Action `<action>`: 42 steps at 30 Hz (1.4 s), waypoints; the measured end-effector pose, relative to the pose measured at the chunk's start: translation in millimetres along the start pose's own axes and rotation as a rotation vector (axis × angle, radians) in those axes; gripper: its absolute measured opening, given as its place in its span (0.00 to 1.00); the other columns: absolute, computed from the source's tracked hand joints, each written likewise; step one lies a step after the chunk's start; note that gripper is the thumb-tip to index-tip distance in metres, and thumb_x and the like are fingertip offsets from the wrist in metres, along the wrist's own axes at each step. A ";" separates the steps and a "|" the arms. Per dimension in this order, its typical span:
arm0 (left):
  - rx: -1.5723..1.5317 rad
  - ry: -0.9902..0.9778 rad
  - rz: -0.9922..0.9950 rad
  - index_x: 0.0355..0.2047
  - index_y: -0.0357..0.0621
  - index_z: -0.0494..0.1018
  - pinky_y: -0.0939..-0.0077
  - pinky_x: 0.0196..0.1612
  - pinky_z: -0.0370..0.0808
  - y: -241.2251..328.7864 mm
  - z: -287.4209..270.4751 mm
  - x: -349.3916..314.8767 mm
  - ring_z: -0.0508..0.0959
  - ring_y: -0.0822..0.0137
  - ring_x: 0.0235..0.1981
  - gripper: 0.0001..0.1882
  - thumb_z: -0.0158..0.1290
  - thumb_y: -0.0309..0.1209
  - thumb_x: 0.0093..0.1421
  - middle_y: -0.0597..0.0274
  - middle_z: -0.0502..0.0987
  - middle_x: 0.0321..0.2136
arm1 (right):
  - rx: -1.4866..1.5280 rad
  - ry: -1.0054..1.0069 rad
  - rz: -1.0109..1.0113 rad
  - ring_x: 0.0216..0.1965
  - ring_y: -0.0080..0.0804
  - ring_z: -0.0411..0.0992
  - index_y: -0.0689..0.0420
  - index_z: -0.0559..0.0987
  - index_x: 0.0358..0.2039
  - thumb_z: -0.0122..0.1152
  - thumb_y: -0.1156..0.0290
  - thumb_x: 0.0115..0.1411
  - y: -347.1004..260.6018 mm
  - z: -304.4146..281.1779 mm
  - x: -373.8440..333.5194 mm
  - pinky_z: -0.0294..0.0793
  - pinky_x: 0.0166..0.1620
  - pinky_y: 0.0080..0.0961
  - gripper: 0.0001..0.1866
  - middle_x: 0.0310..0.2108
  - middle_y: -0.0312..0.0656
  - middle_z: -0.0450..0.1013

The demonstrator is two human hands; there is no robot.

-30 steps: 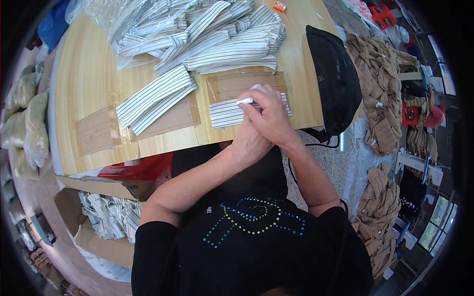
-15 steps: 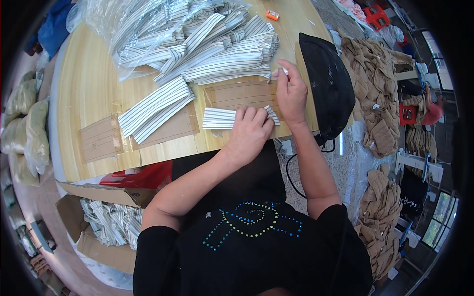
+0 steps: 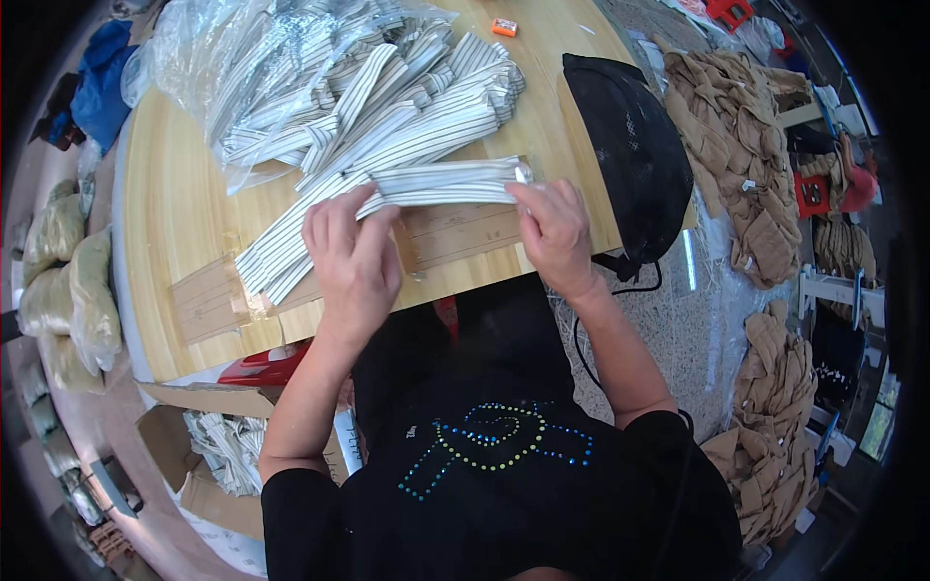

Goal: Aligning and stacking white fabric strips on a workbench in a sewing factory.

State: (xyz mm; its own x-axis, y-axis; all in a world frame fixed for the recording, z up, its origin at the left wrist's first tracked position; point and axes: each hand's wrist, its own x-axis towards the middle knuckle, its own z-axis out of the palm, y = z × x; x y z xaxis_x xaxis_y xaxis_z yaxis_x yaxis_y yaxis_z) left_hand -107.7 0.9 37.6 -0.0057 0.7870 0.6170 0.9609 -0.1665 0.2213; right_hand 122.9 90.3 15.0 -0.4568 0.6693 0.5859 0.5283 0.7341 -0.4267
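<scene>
A white fabric strip with dark stripes (image 3: 446,184) stretches sideways above a marked brown cardboard piece (image 3: 460,237). At its right end my right hand (image 3: 557,232) pinches it between thumb and fingers. A small white piece (image 3: 524,175) shows by those fingertips; its kind is unclear. My left hand (image 3: 354,257) has curled fingers closed at the strip's left end, partly hiding it. Under and beside that hand lie more striped strips (image 3: 281,247), stacked at a slant over cardboard. Another marked cardboard piece (image 3: 208,300) is taped at the table's left.
A heap of striped strips (image 3: 417,97) under clear plastic (image 3: 218,87) fills the table's far side. An orange object (image 3: 504,27) lies beyond; a black mesh bag (image 3: 635,155) borders the right edge. Below left stands a carton (image 3: 184,445) of strips. Brown garments (image 3: 727,145) lie at right.
The strip that lay flat on the cardboard under my left hand is now lifted and stretched between both hands. My left hand moved left; my right came down to the strip's end.
</scene>
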 end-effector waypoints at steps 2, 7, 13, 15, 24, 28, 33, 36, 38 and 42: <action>-0.300 -0.050 0.104 0.38 0.39 0.75 0.58 0.54 0.64 29.8 3.4 3.3 0.72 0.55 0.47 0.16 0.55 0.22 0.46 0.51 0.73 0.46 | 0.025 -0.069 0.012 0.34 0.44 0.69 0.58 0.78 0.42 0.59 0.86 0.50 -2.3 -4.8 -18.5 0.68 0.38 0.37 0.18 0.29 0.42 0.73; -0.369 -0.267 0.209 0.42 0.38 0.75 0.63 0.47 0.67 65.5 66.8 -1.9 0.73 0.55 0.44 0.18 0.58 0.24 0.49 0.55 0.74 0.44 | 0.272 -0.113 0.245 0.37 0.36 0.71 0.60 0.77 0.44 0.60 0.85 0.52 3.0 -18.7 -31.3 0.71 0.42 0.30 0.18 0.32 0.40 0.73; -0.321 -0.313 0.153 0.44 0.40 0.75 0.64 0.46 0.67 73.8 66.0 -15.2 0.72 0.57 0.44 0.19 0.60 0.28 0.50 0.57 0.73 0.45 | 0.269 -0.057 0.329 0.40 0.30 0.72 0.58 0.73 0.51 0.62 0.84 0.53 19.0 -12.1 -25.3 0.72 0.46 0.25 0.23 0.37 0.40 0.73; -0.309 -0.316 0.153 0.45 0.41 0.75 0.64 0.46 0.67 72.3 66.4 -7.2 0.72 0.57 0.45 0.19 0.60 0.29 0.50 0.57 0.73 0.46 | 0.247 -0.032 0.321 0.39 0.28 0.72 0.58 0.73 0.51 0.61 0.84 0.53 22.5 -6.2 -23.9 0.72 0.46 0.24 0.23 0.37 0.39 0.73; -0.227 -0.297 0.173 0.45 0.41 0.75 0.61 0.46 0.66 65.4 61.7 0.5 0.71 0.57 0.46 0.19 0.59 0.30 0.51 0.56 0.73 0.46 | 0.468 0.036 0.618 0.37 0.23 0.73 0.61 0.74 0.49 0.55 0.83 0.56 35.7 15.0 9.7 0.72 0.43 0.24 0.19 0.34 0.37 0.76; -0.270 -0.291 0.188 0.44 0.38 0.75 0.57 0.51 0.65 70.9 73.4 -8.6 0.70 0.56 0.49 0.19 0.55 0.30 0.50 0.55 0.72 0.44 | -0.044 -0.045 0.227 0.33 0.22 0.70 0.61 0.76 0.46 0.56 0.81 0.57 44.0 21.7 2.9 0.71 0.38 0.25 0.14 0.30 0.37 0.73; -0.218 -0.262 0.209 0.42 0.40 0.75 0.55 0.51 0.65 63.5 88.4 -9.8 0.70 0.56 0.50 0.17 0.54 0.31 0.52 0.56 0.73 0.44 | 0.477 0.035 0.404 0.35 0.21 0.68 0.62 0.74 0.44 0.57 0.84 0.58 24.0 -5.1 13.2 0.69 0.42 0.20 0.13 0.32 0.37 0.70; -0.202 -0.120 0.219 0.37 0.40 0.76 0.53 0.48 0.68 37.1 120.4 14.5 0.74 0.52 0.45 0.12 0.52 0.31 0.54 0.53 0.76 0.40 | 0.553 0.088 0.235 0.37 0.21 0.69 0.62 0.72 0.46 0.56 0.86 0.59 3.0 -32.3 26.8 0.70 0.44 0.19 0.15 0.35 0.37 0.68; -0.330 -0.476 -0.178 0.44 0.42 0.75 0.56 0.47 0.70 21.3 137.6 39.1 0.72 0.52 0.46 0.17 0.52 0.32 0.53 0.53 0.74 0.45 | 0.690 0.125 0.248 0.38 0.22 0.69 0.62 0.71 0.47 0.55 0.87 0.59 -16.4 -47.4 28.0 0.70 0.45 0.20 0.16 0.36 0.37 0.67; -0.147 -0.188 0.065 0.45 0.42 0.74 0.57 0.46 0.70 7.5 141.2 43.4 0.73 0.52 0.45 0.19 0.53 0.33 0.53 0.52 0.73 0.48 | 1.172 0.155 0.304 0.40 0.22 0.71 0.60 0.69 0.48 0.52 0.89 0.58 -46.1 -79.8 26.4 0.72 0.47 0.22 0.18 0.36 0.37 0.68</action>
State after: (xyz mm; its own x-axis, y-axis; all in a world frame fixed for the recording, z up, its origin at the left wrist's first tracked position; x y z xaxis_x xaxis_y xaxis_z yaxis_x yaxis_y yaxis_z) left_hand -61.7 117.7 -40.6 0.1200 0.8662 0.4851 0.9070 -0.2943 0.3013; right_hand 143.6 65.1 105.2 -0.2950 0.8696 0.3960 -0.4029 0.2626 -0.8767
